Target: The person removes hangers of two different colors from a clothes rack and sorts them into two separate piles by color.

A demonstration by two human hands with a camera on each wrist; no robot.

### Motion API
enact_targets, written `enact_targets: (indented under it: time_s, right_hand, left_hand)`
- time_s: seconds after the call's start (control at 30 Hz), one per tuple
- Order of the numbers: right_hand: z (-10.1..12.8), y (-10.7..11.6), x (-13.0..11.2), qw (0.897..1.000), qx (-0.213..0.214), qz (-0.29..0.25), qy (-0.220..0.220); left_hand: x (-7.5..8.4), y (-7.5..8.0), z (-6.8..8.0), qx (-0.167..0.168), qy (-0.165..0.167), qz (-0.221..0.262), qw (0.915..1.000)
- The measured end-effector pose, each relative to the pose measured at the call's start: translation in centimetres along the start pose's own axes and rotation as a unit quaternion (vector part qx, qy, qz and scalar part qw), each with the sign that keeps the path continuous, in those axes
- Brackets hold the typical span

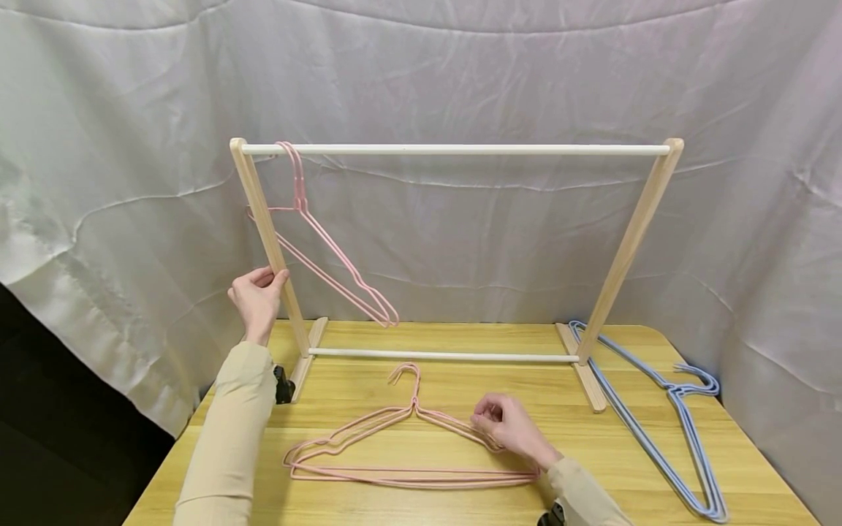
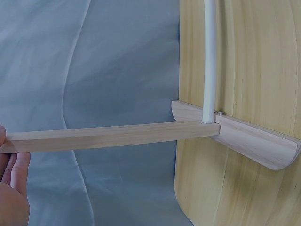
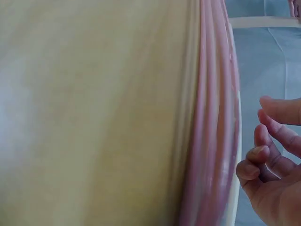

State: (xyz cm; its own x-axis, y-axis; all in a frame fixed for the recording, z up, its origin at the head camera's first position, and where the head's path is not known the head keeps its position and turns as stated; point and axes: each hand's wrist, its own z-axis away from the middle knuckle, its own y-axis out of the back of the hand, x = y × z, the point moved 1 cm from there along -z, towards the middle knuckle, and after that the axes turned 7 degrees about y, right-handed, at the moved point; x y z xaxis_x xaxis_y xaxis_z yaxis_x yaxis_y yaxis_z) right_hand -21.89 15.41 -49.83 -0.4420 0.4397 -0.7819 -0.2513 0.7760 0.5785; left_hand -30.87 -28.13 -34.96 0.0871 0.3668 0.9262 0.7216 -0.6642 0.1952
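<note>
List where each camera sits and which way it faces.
Head: looks forward and down at the wooden hanger rack; both hands and sleeves show.
Left wrist: looks along the rack's left wooden post to its foot; left hand shows.
Right wrist: looks close over the pink wire hangers on the table; right hand shows.
Head and left-wrist views share the post.

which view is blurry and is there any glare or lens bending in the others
Right wrist view: badly out of focus, the pink hangers and tabletop smeared into soft bands, only the right hand half sharp. Left wrist view: sharp and evenly lit, the white lower rod bowing slightly from lens distortion. Head view: crisp, soft light, no glare, faint shadows under the rack.
</note>
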Motion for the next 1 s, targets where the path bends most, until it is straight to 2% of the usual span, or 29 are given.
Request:
enact_targets:
  time_s: [0.13, 0.33, 0.5, 0.63, 0.7, 0.87, 1.0]
  right_hand:
    - [-0.3, 0.7, -0.5, 1.000, 0.020, 0.013, 0.001]
    - [-2.1, 1.9, -2.0, 0.995, 0.039, 0.047, 0.076]
    - [-6.1, 3.1, -6.4, 0.994, 0.040, 0.040, 0.091]
    - [-10.3, 3.5, -11.1, 0.994, 0.032, -0.015, 0.101]
    - [-12.4, 3.3, -13.2, 0.993, 0.021, -0.068, 0.098]
    - [-16.3, 2.4, -17.7, 0.979, -0.004, -0.191, 0.071]
    - [-18.1, 1.6, -19.9, 0.971, -0.013, -0.233, 0.053]
  left_hand:
    - [0.2, -0.2, 0.1, -0.002, 0.001, 0.000, 1.0000]
    - [0.2, -0.3, 0.1, 0.001, 0.003, -0.005, 1.0000]
    - [0.2, 0.0, 0.2, -0.002, 0.013, -0.007, 0.9999]
    - [0.2, 0.2, 0.2, -0.001, 0.018, -0.011, 0.9998]
    - [0.2, 0.3, 0.2, 0.001, 0.016, -0.011, 0.9998]
    - [0.2, 0.3, 0.1, -0.004, 0.010, -0.009, 0.9999]
    - [0.2, 0.1, 0.1, -0.007, 0.013, -0.013, 0.9998]
